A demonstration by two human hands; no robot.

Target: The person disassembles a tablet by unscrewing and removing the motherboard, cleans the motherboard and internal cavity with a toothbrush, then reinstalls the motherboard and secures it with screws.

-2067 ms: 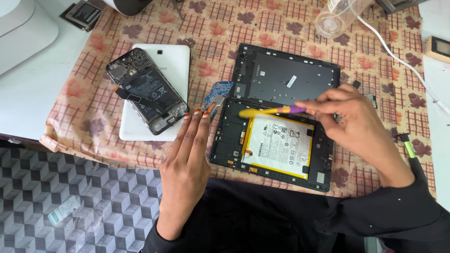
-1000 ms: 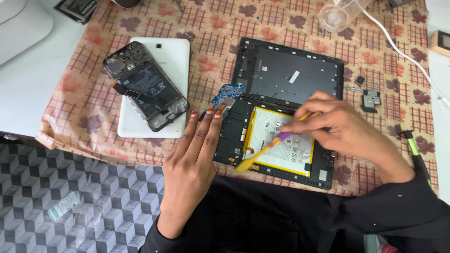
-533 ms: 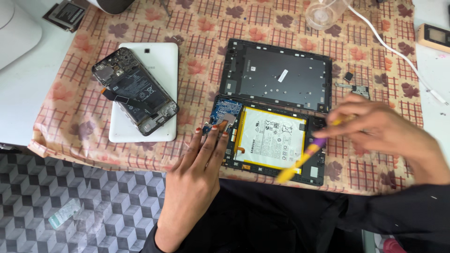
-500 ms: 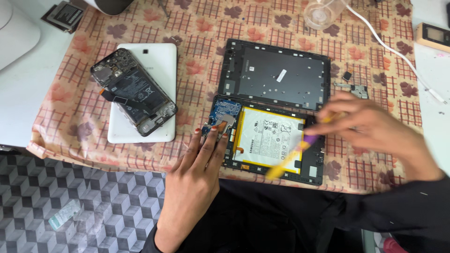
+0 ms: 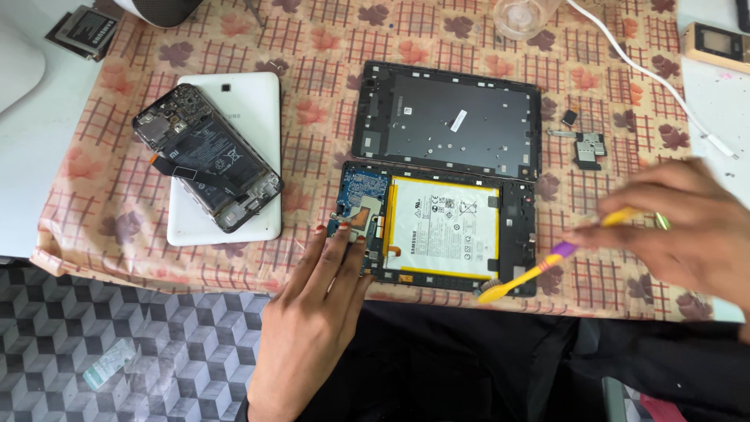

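Yellow pry tool [image 5: 539,270] in right hand's [image 5: 687,227] closed grip.

Left hand [image 5: 312,312] on opened tablet [image 5: 437,234], right hand [image 5: 687,227] with yellow pry tool [image 5: 539,270]

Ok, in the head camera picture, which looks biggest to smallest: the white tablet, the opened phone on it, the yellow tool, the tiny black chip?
1. White tablet
2. Opened phone
3. Yellow tool, though blurred and partly hidden by the right hand
4. Tiny black chip

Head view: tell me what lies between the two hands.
In the head view, the opened tablet, its yellow-edged battery exposed, lies between the left hand and right hand, which holds a yellow pry tool.
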